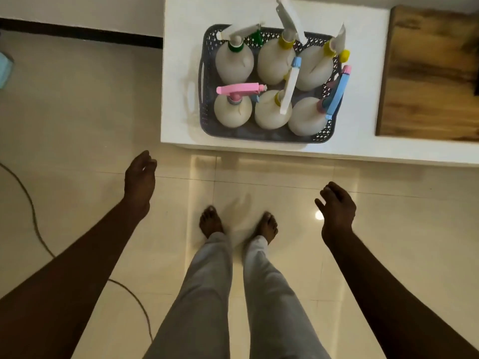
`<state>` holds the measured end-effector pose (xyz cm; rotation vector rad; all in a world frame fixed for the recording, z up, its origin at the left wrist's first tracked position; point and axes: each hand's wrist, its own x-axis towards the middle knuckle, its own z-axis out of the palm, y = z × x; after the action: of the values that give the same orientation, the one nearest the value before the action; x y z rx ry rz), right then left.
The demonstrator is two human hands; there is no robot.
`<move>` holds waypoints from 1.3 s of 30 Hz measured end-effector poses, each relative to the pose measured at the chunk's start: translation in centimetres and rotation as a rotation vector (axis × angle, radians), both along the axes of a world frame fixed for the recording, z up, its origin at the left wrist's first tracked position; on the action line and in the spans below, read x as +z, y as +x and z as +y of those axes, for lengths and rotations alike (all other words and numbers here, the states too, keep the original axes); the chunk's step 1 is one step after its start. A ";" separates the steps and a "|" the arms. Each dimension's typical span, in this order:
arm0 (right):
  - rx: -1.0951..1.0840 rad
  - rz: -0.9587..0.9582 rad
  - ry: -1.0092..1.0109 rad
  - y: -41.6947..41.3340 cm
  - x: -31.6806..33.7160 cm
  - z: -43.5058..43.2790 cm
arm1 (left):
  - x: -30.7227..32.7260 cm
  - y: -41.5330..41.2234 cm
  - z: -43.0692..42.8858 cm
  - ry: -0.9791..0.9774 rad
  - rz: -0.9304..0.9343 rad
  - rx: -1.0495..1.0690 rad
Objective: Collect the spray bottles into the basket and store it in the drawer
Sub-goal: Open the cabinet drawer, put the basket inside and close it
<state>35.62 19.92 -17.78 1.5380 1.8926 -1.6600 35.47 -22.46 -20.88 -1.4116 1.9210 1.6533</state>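
Six white plastic spray bottles (234,63) already stand in grey perforated plastic basket (207,110) on white surface (178,73). Left hand (140,177) and right hand (337,211) open, empty. Left: storing basket; no drawer visible.

Both arms reach forward, left hand (140,178) and right hand (337,211) loosely open, empty.

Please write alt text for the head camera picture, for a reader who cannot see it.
A grey basket holding six spray bottles stands on a white counter. The person stands before it, left hand and right hand open and empty above the tiled floor.
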 end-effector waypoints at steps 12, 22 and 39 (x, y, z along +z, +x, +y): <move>-0.081 0.146 -0.098 -7.0 -4.9 5.5 | -4.8 -5.1 1.5 0.153 0.113 0.151; -0.148 0.203 -0.026 -8.5 -7.7 7.9 | -6.9 -3.5 2.4 -0.005 0.208 0.154; 0.002 0.052 0.300 3.0 -9.4 10.3 | -7.6 8.4 2.4 -0.094 0.232 0.179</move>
<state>38.61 30.17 -27.17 1.6076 2.2547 -1.4801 43.84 -20.06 -28.53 -1.5261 2.0724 1.9056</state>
